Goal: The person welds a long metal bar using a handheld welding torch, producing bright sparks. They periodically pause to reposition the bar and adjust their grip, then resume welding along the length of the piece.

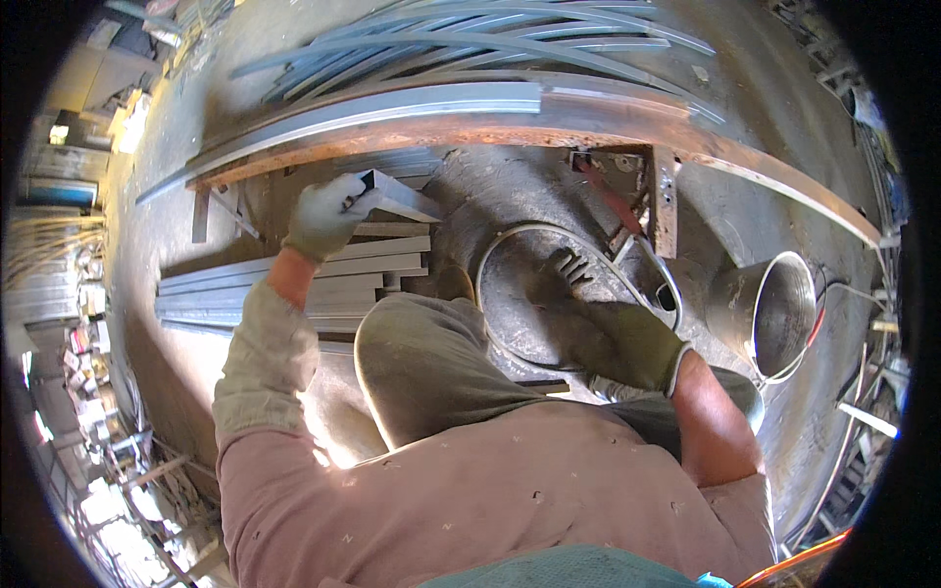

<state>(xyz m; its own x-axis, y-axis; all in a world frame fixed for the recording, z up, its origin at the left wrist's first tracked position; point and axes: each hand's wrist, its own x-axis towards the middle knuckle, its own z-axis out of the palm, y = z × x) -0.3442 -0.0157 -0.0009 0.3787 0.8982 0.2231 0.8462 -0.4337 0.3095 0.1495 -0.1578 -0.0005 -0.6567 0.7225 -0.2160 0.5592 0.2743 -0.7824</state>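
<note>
Laid out as a clock face over the view, the left hand [328, 218], in a pale glove, sits at 10 o'clock and is clamped on the open end of a short square metal tube [404, 200]. That tube lies at 11 o'clock, tilted so its far end points toward 2 o'clock from the glove; whether that end touches anything beneath is unclear. The right hand [627, 343], in an olive glove, is between 3 and 4 o'clock, well apart from the left. Its fingers are lost in dark shadow, so I cannot tell whether they are closed or what they hold.

Just below the left hand, at 9 o'clock, a stack of grey metal tubes [377, 266] lies with its uneven ends facing 3 o'clock. A thin hoop [529, 226] loops on the floor [470, 176] near the right hand. Beyond it, at 3 o'clock, a metal bucket [730, 306] lies on its side, mouth toward the rim of the view. A rusty beam [441, 130] arches across 12 o'clock, carrying a long grey bar [421, 106]; past it, more long metal strips [500, 41] are spread over the floor.
</note>
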